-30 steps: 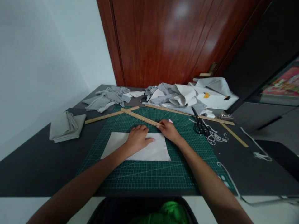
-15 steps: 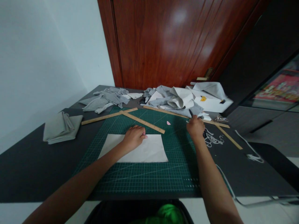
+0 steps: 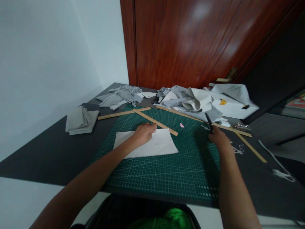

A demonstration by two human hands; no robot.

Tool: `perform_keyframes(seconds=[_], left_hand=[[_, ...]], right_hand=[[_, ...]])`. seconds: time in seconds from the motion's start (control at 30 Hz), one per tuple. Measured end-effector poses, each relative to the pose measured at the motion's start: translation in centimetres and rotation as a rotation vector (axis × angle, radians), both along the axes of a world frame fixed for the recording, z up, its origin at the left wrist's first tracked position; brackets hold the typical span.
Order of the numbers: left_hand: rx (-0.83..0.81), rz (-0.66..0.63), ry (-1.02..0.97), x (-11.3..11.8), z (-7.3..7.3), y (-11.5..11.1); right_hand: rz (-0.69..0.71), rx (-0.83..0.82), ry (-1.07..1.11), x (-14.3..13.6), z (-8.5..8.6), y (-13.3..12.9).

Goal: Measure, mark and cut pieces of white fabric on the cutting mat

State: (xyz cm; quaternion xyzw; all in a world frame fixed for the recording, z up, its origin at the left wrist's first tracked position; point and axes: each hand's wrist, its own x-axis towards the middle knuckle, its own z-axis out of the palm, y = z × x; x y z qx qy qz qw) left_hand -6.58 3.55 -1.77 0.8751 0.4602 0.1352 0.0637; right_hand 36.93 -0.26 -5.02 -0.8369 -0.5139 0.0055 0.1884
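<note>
A flat white piece of cloth (image 3: 162, 144) lies on the green cutting mat (image 3: 152, 173). My left hand (image 3: 145, 133) is closed at the cloth's far edge, thumb and fingers pinching it. To the right, my right hand (image 3: 219, 137) grips what looks like black scissors (image 3: 209, 122), with the dark tip pointing away from me; the fingers hide their handles. Just beyond the cloth, a wooden ruler (image 3: 156, 121) lies slanted, close to its far edge. A small pink piece, perhaps tailor's chalk (image 3: 182, 125), rests on the mat between my hands.
Folded grey cloth (image 3: 81, 121) sits at the left. Grey scraps (image 3: 125, 96) and crumpled fabric (image 3: 197, 98) line the back, beside a white box (image 3: 234, 108). More wooden rulers (image 3: 124, 113) lie about. White cord (image 3: 238, 149) is right of my right hand.
The view has turned left, so everything sits further right. My left hand and the cloth have moved slightly away from me, toward the slanted ruler. The scissors now show more clearly in my right hand.
</note>
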Motion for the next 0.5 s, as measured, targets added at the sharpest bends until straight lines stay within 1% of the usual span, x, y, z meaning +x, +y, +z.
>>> perform_keyframes(seconds=[0.1, 0.23, 0.3, 0.37, 0.43, 0.5], left_hand=[[0.013, -0.039, -0.063, -0.2, -0.2, 0.4], [0.045, -0.115, -0.137, -0.8, -0.1, 1.0], [0.071, -0.182, -0.156, -1.3, 0.1, 1.3], [0.117, -0.220, -0.173, -1.7, 0.3, 1.8], [0.160, -0.216, -0.185, -2.1, 0.3, 2.2], [0.184, -0.202, -0.194, -2.5, 0.3, 2.7]], right_hand=[[-0.048, -0.068, 0.045, 0.6, 0.2, 0.3], [-0.078, -0.086, 0.096, 1.1, 0.9, 0.0], [-0.102, -0.024, 0.126, 0.8, 1.6, -0.5], [-0.127, 0.103, 0.216, -0.2, 2.5, -0.8], [-0.148, 0.247, 0.375, -1.7, 3.5, -1.1], [-0.134, 0.336, 0.534, -3.5, 4.6, -1.0]])
